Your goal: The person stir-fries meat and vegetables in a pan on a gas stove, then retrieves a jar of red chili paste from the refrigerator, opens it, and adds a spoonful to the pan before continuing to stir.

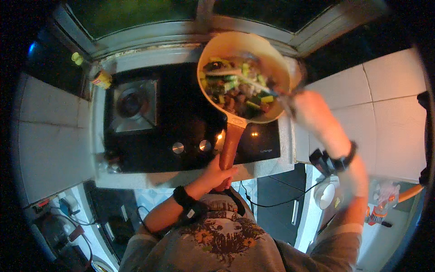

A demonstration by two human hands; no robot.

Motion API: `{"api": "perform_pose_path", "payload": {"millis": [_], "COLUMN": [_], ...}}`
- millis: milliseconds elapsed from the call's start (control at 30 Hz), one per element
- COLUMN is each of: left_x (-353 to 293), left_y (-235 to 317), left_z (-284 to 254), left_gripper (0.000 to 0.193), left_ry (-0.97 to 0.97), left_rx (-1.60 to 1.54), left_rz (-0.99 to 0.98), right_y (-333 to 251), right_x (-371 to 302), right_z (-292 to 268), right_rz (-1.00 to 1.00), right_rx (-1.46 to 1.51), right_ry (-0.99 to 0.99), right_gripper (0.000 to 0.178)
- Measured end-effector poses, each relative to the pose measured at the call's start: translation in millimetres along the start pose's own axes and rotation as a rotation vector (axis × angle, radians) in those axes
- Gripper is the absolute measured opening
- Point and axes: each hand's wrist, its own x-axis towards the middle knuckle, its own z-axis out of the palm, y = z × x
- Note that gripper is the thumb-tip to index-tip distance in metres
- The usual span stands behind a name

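A cream-coloured wok (pixel 244 44) with a brown handle (pixel 232 143) sits over the right side of the black gas hob. In it lie dark chopped pieces mixed with green and yellow vegetable pieces (pixel 247 90). My left hand (pixel 214 176) is closed round the lower end of the handle. At the wok's right rim, my right hand (pixel 312 109), smeared by motion, grips a spatula (pixel 256 84). Its pale blade reaches left across the food. The fingers of that hand are partly blurred.
The black hob (pixel 179 99) has an uncovered burner (pixel 132 104) on its left and two knobs (pixel 178 148) in front. A small yellow jar (pixel 102 80) stands at the back left corner. Tiled walls flank both sides, with a window behind. A dark cable (pixel 281 205) hangs below the counter.
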Motion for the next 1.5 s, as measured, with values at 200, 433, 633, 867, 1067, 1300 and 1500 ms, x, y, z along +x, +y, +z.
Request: {"api": "perform_pose_path", "payload": {"millis": [200,433,633,867,1067,1300,1500], "left_x": [-2,4,6,8,8,8,6], "left_y": [4,-3,-8,-8,-11,-10,-7], "left_z": [1,-1,-2,-2,-1,0,1], "left_gripper": [0.052,0.036,0.039,0.039,0.04,0.04,0.04], "left_ry": [-0.027,-0.038,-0.049,-0.039,-0.023,0.008,0.007], "left_rx": [0.033,0.005,-0.023,-0.031,-0.065,-0.046,-0.032], "left_rz": [0.021,0.069,0.072,0.044,0.062,0.035,0.039], "right_y": [-7,-40,-38,-53,-89,-35,26], "right_x": [-85,-70,-27,-77,-17,13,3], "right_z": [-59,-32,55,-35,36,36,-49], "right_rz": [0.115,0.216,0.461,0.249,0.253,0.372,0.569], "right_rx": [-0.011,-0.057,0.029,0.127,0.122,0.113,-0.085], "right_ry": [-0.031,-0.244,-0.195,-0.105,0.074,0.042,-0.328], "right_gripper": [0.027,0.02,0.023,0.024,0.024,0.024,0.024]}}
